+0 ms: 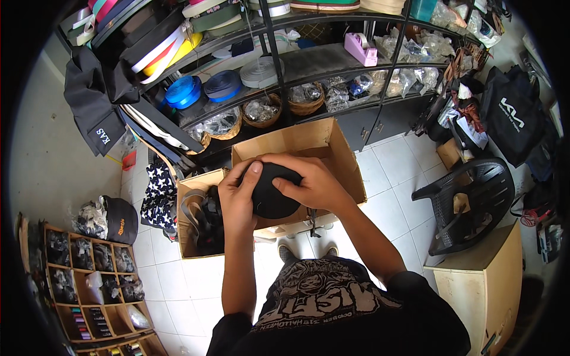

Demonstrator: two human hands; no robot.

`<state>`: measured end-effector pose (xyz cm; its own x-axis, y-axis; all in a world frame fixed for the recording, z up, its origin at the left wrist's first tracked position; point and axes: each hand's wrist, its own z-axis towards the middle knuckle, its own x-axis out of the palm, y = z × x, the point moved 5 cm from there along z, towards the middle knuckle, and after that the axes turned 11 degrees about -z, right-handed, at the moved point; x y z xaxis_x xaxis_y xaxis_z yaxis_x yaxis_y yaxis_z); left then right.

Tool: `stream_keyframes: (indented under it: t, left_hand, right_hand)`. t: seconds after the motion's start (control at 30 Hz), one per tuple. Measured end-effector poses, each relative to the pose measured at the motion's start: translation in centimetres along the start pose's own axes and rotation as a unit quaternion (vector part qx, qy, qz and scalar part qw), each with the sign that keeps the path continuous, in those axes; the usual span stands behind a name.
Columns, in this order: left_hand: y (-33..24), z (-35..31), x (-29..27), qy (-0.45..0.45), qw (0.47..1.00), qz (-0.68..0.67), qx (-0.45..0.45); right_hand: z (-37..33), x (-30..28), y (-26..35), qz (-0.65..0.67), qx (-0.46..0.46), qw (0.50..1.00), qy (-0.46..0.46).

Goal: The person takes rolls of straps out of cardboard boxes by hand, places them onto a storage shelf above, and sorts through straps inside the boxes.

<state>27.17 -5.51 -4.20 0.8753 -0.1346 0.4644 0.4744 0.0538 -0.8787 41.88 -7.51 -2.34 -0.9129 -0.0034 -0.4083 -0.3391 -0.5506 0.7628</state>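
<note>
a flat, round, matte black disc sits between both hands, grasped by the fingers of each. the left hand rises along its left edge, thumb pointing up; the right hand arches over its upper right, thumb pressed across its face. behind it stands an open, brown cardboard box, before dark shelves.

Black short-sleeved T-shirt, pale front print.
</note>
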Motion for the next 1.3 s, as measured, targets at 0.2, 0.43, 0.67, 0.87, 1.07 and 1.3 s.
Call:
stream_keyframes:
  t: [0.2,0.43,0.67,0.87,1.07,1.3]
  left_hand:
    - [0.1,0.1,-0.8,-0.057,0.994,-0.071,0.066]
    - [-0.5,0.4,-0.1,-0.137,0.968,-0.183,0.107]
    - [-0.5,1.0,0.1,-0.172,0.952,-0.225,0.119]
    - [1.1,0.4,0.6,-0.129,0.949,-0.279,0.066]
    - [-2.5,1.2,-0.6,-0.006,0.998,-0.06,-0.013]
    - [-2.1,1.7,-1.7,-0.05,0.995,-0.047,0.07]
  right_hand:
    - [0.4,0.6,0.4,0.001,-0.007,0.999,-0.043]
    - [0.2,2.4,0.3,0.039,0.023,0.989,-0.142]
    - [0.1,3.2,1.1,0.051,0.006,0.982,-0.181]
    - [0.9,2.2,-0.8,0.101,0.035,0.978,-0.18]
    - [1.8,-0.2,0.0,0.051,0.022,0.996,0.065]
    - [2.4,1.5,-0.5,0.074,0.037,0.995,0.063]
